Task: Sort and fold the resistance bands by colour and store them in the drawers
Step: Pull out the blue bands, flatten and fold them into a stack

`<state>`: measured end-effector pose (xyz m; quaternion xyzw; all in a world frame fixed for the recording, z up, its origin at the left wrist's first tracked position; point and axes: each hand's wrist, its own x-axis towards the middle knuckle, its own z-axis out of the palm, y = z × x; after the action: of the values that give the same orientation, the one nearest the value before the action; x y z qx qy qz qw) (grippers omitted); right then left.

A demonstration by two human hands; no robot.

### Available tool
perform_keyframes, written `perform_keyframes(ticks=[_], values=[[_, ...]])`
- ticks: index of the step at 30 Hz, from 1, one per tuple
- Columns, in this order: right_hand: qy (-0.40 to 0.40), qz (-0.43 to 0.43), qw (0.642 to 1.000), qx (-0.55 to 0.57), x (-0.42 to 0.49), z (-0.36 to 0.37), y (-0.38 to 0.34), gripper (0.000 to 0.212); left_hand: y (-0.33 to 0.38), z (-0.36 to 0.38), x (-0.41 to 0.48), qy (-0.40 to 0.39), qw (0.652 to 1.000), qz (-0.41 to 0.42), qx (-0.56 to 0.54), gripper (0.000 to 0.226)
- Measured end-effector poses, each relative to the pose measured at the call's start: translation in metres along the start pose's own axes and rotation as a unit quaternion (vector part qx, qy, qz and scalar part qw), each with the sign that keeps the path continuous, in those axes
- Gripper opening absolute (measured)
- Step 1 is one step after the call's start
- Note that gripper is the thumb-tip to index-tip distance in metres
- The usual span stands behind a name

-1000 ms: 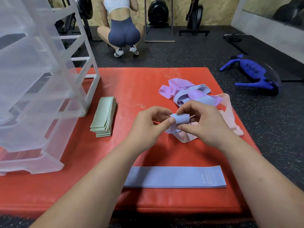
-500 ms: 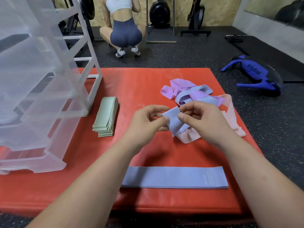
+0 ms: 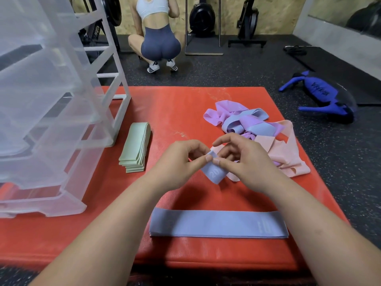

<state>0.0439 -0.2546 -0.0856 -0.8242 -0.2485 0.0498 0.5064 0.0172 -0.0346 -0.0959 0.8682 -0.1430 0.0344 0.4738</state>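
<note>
Both hands hold one blue resistance band (image 3: 213,173) marked "20" above the red mat (image 3: 181,112). My left hand (image 3: 179,162) pinches its top edge with thumb and forefinger. My right hand (image 3: 245,162) pinches the same edge just beside it. A flat blue band (image 3: 218,223) lies near the mat's front edge. Folded green bands (image 3: 136,147) are stacked at the left. A tangle of purple, blue and pink bands (image 3: 247,124) lies behind my right hand. The clear plastic drawer unit (image 3: 47,112) stands on the mat's left side.
A person (image 3: 158,32) squats with their back turned on the black floor beyond the mat. A blue weight bag (image 3: 321,96) lies on the floor at the right. Gym equipment (image 3: 203,19) stands along the back wall.
The blue band has turned in my hands and now hangs lower, showing the "20" mark. Both hands have shifted their pinch to its top edge.
</note>
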Motion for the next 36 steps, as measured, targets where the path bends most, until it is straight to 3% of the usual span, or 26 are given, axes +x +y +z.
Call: perform_keyframes(ticks=[4, 12, 22, 27, 36], values=[[-0.018, -0.006, 0.999, -0.050, -0.002, 0.002, -0.006, 0.039, 0.006, -0.005, -0.004, 0.055, 0.998, 0.018, 0.008, 0.009], [0.048, -0.008, 0.981, -0.187, -0.015, -0.024, 0.001, 0.011, 0.014, -0.028, -0.025, 0.246, 0.969, 0.000, -0.017, 0.011], [0.067, 0.007, 0.949, -0.307, -0.060, -0.051, -0.001, 0.011, 0.013, -0.042, -0.081, 0.240, 0.968, -0.032, 0.063, 0.010], [0.085, 0.048, 0.940, -0.328, -0.082, -0.063, 0.005, 0.013, 0.006, -0.042, -0.102, 0.251, 0.965, -0.051, 0.051, 0.012], [0.068, 0.092, 0.959, -0.259, -0.102, -0.065, 0.004, 0.017, 0.004, -0.041, -0.122, 0.260, 0.960, -0.100, 0.029, 0.008]])
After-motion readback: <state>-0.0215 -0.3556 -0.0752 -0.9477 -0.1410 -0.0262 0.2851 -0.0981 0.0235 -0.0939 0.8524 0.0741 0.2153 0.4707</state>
